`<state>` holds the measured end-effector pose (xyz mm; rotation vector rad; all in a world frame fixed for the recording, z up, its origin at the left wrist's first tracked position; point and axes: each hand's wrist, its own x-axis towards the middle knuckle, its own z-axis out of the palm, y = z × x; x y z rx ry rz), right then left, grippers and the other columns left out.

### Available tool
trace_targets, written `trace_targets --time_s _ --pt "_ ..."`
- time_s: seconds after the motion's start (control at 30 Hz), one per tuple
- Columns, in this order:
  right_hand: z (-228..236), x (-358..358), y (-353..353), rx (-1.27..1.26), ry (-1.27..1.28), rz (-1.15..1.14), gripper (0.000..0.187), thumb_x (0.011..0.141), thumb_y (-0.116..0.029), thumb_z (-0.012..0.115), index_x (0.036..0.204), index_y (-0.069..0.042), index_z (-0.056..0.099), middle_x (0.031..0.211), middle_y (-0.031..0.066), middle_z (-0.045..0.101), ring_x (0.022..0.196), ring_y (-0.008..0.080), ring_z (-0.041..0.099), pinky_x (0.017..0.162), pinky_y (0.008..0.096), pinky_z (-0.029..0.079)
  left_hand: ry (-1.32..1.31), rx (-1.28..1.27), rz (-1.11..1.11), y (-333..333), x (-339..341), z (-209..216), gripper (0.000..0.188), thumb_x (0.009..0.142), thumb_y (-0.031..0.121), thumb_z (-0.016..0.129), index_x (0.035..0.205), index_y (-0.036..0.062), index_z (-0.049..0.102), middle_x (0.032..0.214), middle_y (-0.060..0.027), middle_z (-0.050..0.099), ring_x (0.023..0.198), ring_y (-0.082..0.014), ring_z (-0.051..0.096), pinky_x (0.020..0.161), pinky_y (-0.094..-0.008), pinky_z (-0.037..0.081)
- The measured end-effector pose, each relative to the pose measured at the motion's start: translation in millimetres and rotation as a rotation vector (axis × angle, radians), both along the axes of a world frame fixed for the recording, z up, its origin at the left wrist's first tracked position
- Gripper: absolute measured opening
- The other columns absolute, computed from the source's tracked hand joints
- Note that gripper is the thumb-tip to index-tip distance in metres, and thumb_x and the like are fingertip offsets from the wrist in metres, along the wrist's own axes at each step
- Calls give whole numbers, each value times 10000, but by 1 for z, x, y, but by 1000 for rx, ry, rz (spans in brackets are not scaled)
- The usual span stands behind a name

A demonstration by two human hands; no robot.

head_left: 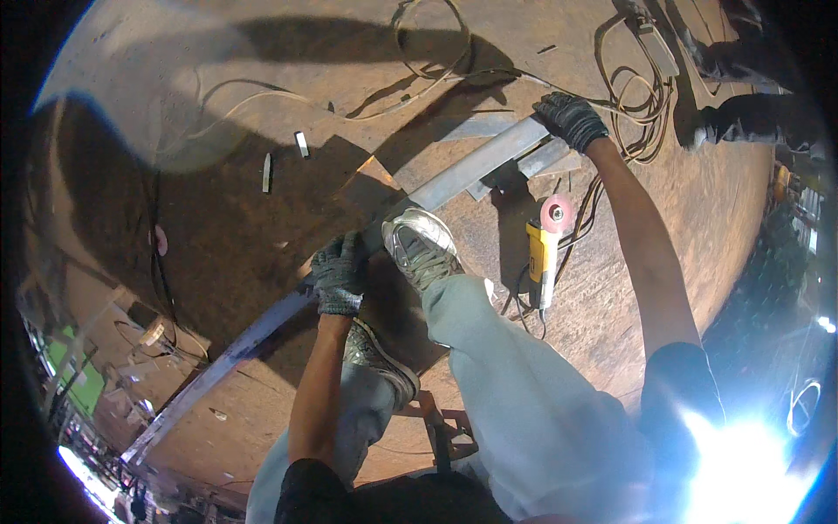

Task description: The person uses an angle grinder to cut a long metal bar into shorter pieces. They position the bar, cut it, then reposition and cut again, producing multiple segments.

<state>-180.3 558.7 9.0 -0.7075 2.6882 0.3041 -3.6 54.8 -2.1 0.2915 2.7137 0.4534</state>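
A long grey metal bar (478, 166) runs aslant across the brown floor, from the lower left to the upper right. My left hand (339, 272), in a dark knit glove, is closed around its middle. Near the upper right end my right hand (569, 120), gloved alike, wraps over the bar. Between the hands, my right shoe (421, 242) rests on or against the bar; which one I cannot tell. Right of that shoe lies a yellow angle grinder (541, 258) with a pinkish disc. Short metal pieces (543, 157) lie under or beside the bar's upper end.
Tan cable (436, 80) loops over the far floor and coils up (646, 118) at the upper right. Two small light pieces (267, 173) lie left of the bar. Another person's dark-clothed legs (755, 122) show at the upper right. Bright glare (746, 476) fills the lower right.
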Motion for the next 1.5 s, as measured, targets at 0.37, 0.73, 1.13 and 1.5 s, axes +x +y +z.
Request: trace_targets --time_s 0.37,0.73,1.13,1.5 --pt "1 22 43 -523 -32 -964 458 808 -257 708 1215 -65 621 1153 147 658 1027 228 635 896 342 488 60 75 2 9 -2 -11 430 778 274 647 1180 137 584 1109 -169 615 989 -372 585 844 -494 452" --pt "-19 16 39 -508 16 -1046 382 776 -300 721 1092 -87 696 1080 115 689 987 239 662 888 337 489 135 153 -33 9 -3 -21 374 788 207 623 1149 116 592 1087 -159 621 961 -366 590 805 -478 461" --pt "-17 4 44 -412 12 -1003 297 803 -227 709 1063 -85 715 883 88 724 694 147 644 674 297 519 89 293 26 21 -13 -21 259 767 111 640 1025 81 629 930 -174 653 838 -368 622 714 -445 495" --pt "-18 -4 50 -383 -77 -1035 304 806 -218 685 1070 -70 709 915 98 722 707 153 646 693 308 524 77 276 -14 21 -15 -16 331 776 159 650 1100 96 624 958 -176 662 872 -362 632 761 -410 503"
